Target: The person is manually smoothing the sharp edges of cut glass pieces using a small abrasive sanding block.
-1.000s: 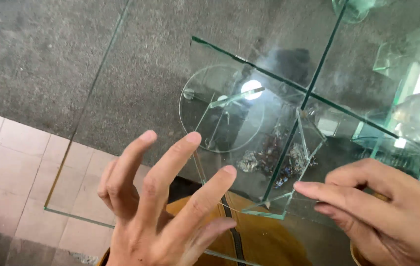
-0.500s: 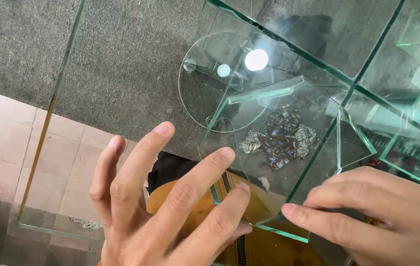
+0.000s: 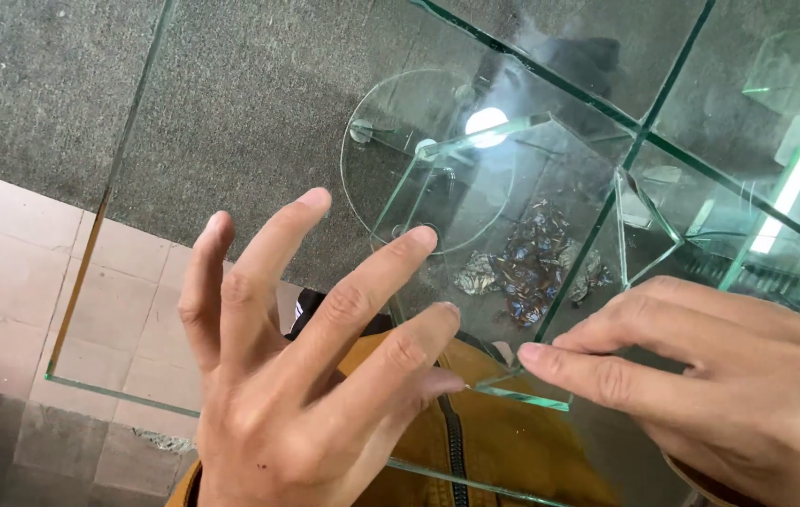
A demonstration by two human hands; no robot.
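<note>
Left hand is spread flat, fingers splayed and unclenched, pressing on the big glass sheet rather than gripping anything; its fingertips reach toward a smaller glass piece lying on top of that sheet. Right hand comes in from the other side, index finger extended, tip touching the near corner of the small glass piece, just beside the left hand's lower fingertips; it is not closed around anything either, though its far fingers are out of frame. The small piece sits between the two hands and runs away from them, near edge showing green. Beyond the left fingertips, a round glass disc lies under or on the sheet, can't tell which. Beyond the right hand, dark seams split more glass panels. Through the glass past the fingertips: a patch of dark debris on the grey floor. Below both hands, a mustard jacket with a zip. Pale tiles lie outside the left hand.
</note>
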